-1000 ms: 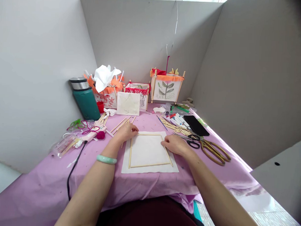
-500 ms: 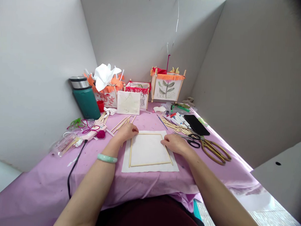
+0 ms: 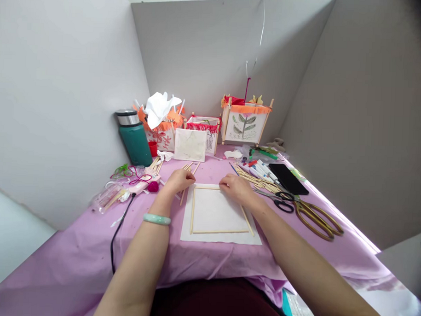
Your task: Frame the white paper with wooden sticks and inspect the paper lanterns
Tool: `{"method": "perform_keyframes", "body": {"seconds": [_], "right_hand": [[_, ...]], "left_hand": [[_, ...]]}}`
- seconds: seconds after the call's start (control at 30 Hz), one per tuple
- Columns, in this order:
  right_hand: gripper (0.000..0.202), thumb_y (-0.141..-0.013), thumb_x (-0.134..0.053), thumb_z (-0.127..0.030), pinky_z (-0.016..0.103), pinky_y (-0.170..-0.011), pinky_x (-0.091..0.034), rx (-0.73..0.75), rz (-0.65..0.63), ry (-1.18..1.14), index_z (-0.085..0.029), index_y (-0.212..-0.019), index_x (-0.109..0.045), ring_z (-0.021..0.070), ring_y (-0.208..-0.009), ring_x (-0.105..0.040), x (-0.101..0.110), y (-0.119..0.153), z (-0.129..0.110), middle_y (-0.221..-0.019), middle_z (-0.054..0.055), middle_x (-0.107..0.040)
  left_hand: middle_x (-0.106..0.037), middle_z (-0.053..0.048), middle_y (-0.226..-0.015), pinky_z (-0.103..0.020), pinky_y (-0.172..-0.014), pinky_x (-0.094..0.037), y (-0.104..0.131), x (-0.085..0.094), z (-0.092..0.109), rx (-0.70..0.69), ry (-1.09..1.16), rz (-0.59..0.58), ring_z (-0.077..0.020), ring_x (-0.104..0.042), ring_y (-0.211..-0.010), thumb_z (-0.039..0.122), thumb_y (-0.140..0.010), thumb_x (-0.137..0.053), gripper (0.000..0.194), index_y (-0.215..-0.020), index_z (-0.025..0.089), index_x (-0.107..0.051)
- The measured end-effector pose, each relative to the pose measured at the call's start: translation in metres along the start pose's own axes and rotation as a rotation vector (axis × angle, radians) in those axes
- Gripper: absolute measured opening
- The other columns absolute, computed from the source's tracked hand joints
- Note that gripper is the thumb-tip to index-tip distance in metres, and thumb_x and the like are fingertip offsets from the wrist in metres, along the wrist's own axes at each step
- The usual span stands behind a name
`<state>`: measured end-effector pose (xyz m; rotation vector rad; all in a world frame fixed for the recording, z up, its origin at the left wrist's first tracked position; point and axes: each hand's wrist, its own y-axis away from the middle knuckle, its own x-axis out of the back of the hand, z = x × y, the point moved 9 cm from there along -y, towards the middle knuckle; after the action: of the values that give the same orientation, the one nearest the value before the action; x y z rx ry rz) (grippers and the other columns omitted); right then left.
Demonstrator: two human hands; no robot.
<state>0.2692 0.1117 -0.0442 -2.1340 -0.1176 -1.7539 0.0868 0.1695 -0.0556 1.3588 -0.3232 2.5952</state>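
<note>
A square of thin wooden sticks lies on a white sheet (image 3: 222, 211) before me, made of a far stick (image 3: 206, 188), a left stick (image 3: 192, 210), a near stick (image 3: 221, 231) and a slanted right stick (image 3: 248, 221). My right hand (image 3: 237, 188) is closed at the far stick, its fingertips on that stick and covering its right end. At the sheet's far left corner is my left hand (image 3: 180, 181), fingers pinched together; whatever may be between them is hidden. Several loose sticks (image 3: 184, 194) lie beside and behind the left hand.
To the right are scissors (image 3: 284, 203), gold-handled shears (image 3: 315, 219), a black phone (image 3: 287, 179), markers (image 3: 265, 171) and a stick pile (image 3: 261, 183). On the left stand a green bottle (image 3: 138, 144) and a pink glue gun (image 3: 142, 185) with its cord. Decorated paper boxes (image 3: 246, 127) line the back.
My right hand has shifted left from the right corner along the far stick. My left hand has moved off the frame's corner to the sheet's edge. The view has turned slightly left.
</note>
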Motion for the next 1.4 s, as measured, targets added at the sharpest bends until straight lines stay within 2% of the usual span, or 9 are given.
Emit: {"method": "perform_keyframes", "body": {"seconds": [0.17, 0.6, 0.8, 1.03, 1.4], "right_hand": [[0.026, -0.09, -0.045, -0.024, 0.023, -0.074, -0.036, 0.053, 0.028, 0.022, -0.021, -0.095, -0.07, 0.0157, -0.094, -0.058, -0.013, 0.006, -0.005, -0.097, 0.005, -0.066], [0.022, -0.09, -0.046, -0.023, 0.024, -0.075, -0.036, 0.016, 0.067, 0.004, -0.02, -0.093, -0.067, 0.0159, -0.091, -0.057, -0.016, 0.003, -0.003, -0.095, 0.005, -0.065], [0.02, -0.089, -0.046, -0.022, 0.024, -0.074, -0.036, 0.039, 0.069, 0.003, -0.02, -0.092, -0.066, 0.0152, -0.089, -0.057, -0.017, 0.002, -0.007, -0.094, 0.004, -0.064], [0.019, -0.087, -0.047, -0.019, 0.024, -0.072, -0.035, 0.032, 0.077, -0.03, -0.02, -0.09, -0.065, 0.0146, -0.087, -0.057, -0.017, 0.002, -0.005, -0.093, 0.003, -0.064], [0.016, -0.087, -0.048, -0.021, 0.024, -0.071, -0.035, 0.012, 0.076, -0.063, -0.019, -0.088, -0.064, 0.0145, -0.085, -0.057, -0.02, 0.001, -0.004, -0.092, 0.003, -0.064]], "left_hand": [[-0.062, 0.0, -0.054, -0.023, -0.05, -0.041, 0.003, -0.005, -0.004, 0.03, -0.006, -0.066, -0.0131, -0.053, -0.047, 0.021, -0.068, -0.058, 0.019, -0.078, 0.018, -0.074], [-0.068, -0.002, -0.068, -0.024, -0.061, -0.045, 0.001, -0.01, 0.002, -0.025, -0.109, -0.106, -0.0157, -0.059, -0.061, 0.022, -0.068, -0.062, 0.017, -0.079, 0.02, -0.075], [-0.071, -0.002, -0.077, -0.021, -0.06, -0.044, 0.003, -0.01, 0.006, -0.047, -0.164, -0.123, -0.0149, -0.061, -0.069, 0.023, -0.069, -0.059, 0.02, -0.082, 0.019, -0.074], [-0.07, -0.001, -0.073, -0.021, -0.057, -0.043, 0.003, -0.012, 0.006, -0.045, -0.199, -0.137, -0.0134, -0.06, -0.063, 0.023, -0.071, -0.057, 0.021, -0.083, 0.019, -0.073], [-0.071, -0.001, -0.076, -0.021, -0.058, -0.042, 0.004, -0.011, 0.01, -0.048, -0.202, -0.118, -0.0137, -0.061, -0.067, 0.021, -0.071, -0.058, 0.019, -0.083, 0.018, -0.072]]}}
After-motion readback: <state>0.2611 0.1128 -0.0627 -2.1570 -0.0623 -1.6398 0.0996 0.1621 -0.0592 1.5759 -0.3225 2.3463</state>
